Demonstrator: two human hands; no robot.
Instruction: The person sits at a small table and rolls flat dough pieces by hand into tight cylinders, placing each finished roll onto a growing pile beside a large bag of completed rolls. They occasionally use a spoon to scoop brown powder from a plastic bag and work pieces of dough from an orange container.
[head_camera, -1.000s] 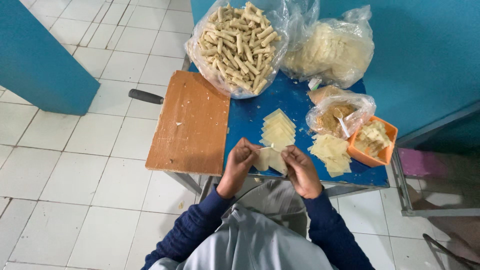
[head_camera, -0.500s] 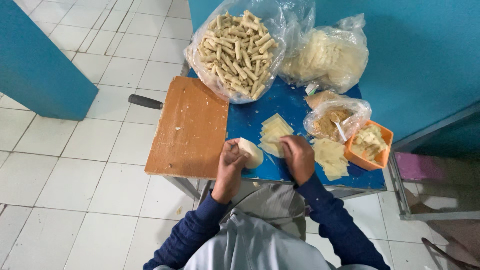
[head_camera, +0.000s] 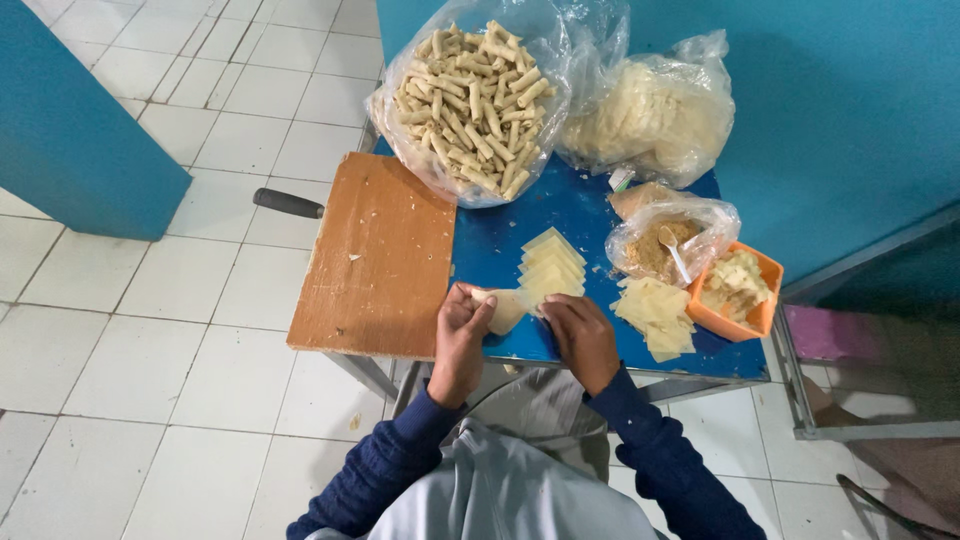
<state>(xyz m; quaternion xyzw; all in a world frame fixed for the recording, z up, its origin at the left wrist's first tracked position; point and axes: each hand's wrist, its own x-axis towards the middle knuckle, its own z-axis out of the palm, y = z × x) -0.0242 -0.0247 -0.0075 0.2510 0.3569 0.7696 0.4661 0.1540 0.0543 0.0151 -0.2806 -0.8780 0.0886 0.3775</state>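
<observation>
Right hand (head_camera: 580, 338) lower, off wrapper (head_camera: 505, 306)

Wooden board (head_camera: 375, 255) lies on the table's (head_camera: 500, 240) left; bag of rolls (head_camera: 470, 95) far, wrapper stack (head_camera: 550, 265) centre, tub (head_camera: 740, 290) right, both hands at the near edge.

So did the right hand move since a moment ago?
Yes. The right hand slid down from the stack of pale wrappers toward the near edge of the blue table, closer to the person's body.
</observation>
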